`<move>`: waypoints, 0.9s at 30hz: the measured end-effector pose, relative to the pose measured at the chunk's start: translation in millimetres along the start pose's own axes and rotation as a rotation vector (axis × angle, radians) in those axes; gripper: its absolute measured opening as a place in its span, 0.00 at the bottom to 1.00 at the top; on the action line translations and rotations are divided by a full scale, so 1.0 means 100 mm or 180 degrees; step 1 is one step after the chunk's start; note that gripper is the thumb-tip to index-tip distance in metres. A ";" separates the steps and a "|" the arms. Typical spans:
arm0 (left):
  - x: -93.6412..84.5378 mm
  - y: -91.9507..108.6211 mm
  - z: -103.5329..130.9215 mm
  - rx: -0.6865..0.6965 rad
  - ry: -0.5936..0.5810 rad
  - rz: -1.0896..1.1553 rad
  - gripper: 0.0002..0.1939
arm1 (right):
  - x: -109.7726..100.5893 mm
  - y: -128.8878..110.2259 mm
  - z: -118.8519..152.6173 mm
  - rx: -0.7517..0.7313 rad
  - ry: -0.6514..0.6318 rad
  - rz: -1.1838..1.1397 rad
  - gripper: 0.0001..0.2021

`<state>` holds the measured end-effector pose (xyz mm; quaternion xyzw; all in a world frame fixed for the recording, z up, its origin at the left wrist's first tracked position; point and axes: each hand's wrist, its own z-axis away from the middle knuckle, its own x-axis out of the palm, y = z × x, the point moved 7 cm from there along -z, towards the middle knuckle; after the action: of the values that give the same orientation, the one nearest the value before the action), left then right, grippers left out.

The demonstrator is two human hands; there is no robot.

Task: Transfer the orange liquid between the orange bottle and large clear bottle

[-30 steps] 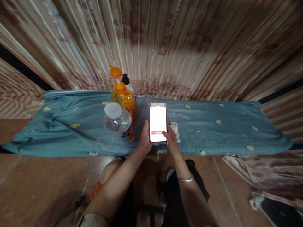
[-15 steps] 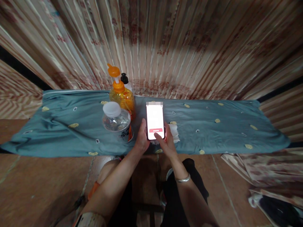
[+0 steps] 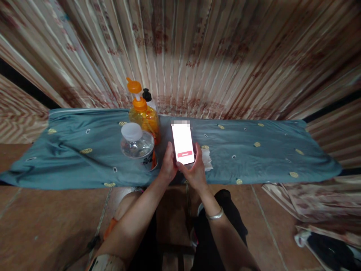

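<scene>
A lit phone (image 3: 183, 143), its white screen showing a red bar near the bottom, is held upright over the table. My left hand (image 3: 169, 165) grips its left side. My right hand (image 3: 196, 169) grips the right side, with the thumb at the lower left corner of the phone. White tissue (image 3: 207, 160) lies on the cloth just right of my right hand. Left of the phone stand a clear container with a white lid (image 3: 137, 141) and an orange pump bottle (image 3: 145, 118).
A blue-green patterned cloth (image 3: 239, 150) covers the narrow table. A black pump top (image 3: 146, 95) shows behind the orange bottle. Pleated curtains (image 3: 183, 56) hang behind. Dark items (image 3: 329, 248) lie at the lower right.
The phone has tilted a little and shifted slightly left. My right thumb has moved from the lower screen to the phone's lower left corner.
</scene>
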<state>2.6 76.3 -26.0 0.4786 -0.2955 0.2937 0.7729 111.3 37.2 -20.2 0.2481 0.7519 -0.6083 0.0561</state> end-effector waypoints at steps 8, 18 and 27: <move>0.05 -0.03 -0.02 0.0101 -0.0336 -0.0344 0.31 | 0.00 -0.02 0.04 -0.0143 0.0161 0.0382 0.50; 0.11 -0.25 -0.03 0.0109 -0.0702 -0.0890 0.30 | -0.29 0.16 0.15 0.0691 0.0481 -0.1094 0.49; 0.06 -0.22 0.05 0.0260 -0.0976 -0.1373 0.34 | -1.61 1.13 0.35 0.1362 0.1255 -0.0689 0.52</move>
<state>21.7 64.4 -32.2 0.6002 -0.2882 0.0581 0.7439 293.5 -29.6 -67.1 0.2860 0.6252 -0.6953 -0.2094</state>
